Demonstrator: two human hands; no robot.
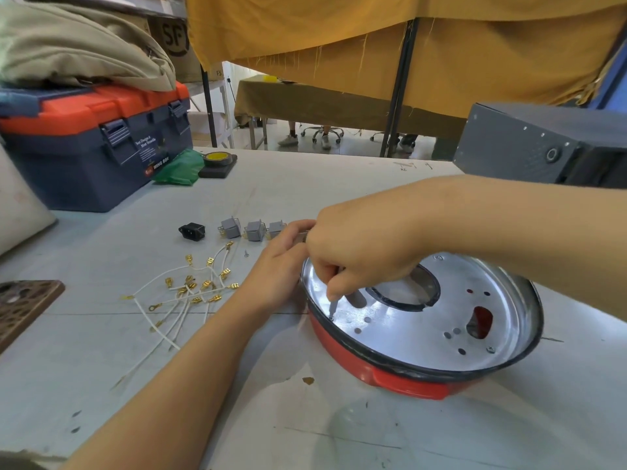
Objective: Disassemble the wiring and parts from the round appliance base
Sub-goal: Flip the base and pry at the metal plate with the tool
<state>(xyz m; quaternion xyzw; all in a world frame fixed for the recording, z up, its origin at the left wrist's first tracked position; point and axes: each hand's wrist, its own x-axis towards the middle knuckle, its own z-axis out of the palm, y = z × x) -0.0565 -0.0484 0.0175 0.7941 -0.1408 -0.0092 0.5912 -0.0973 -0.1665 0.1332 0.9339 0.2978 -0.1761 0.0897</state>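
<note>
The round appliance base (441, 334) is red outside and bare metal inside, and it sits tilted on the table right of centre. My right hand (363, 252) grips a small screwdriver (333, 308), tip down on the metal floor near the base's left rim. My left hand (281, 262) holds that left rim, fingers curled over its far edge. White wires with brass terminals (190, 293) lie in a loose pile to the left. Behind them stand three grey switches (252, 229) and a black power socket (192, 230). A small loose screw (246, 254) lies near the switches.
A blue and orange toolbox (98, 144) stands at the back left with cloth on top. A yellow tape roll (217, 159) and a green bag (179, 169) lie beside it. A dark grey box (549, 147) sits at the back right. A brown perforated plate (23, 307) lies at the left edge.
</note>
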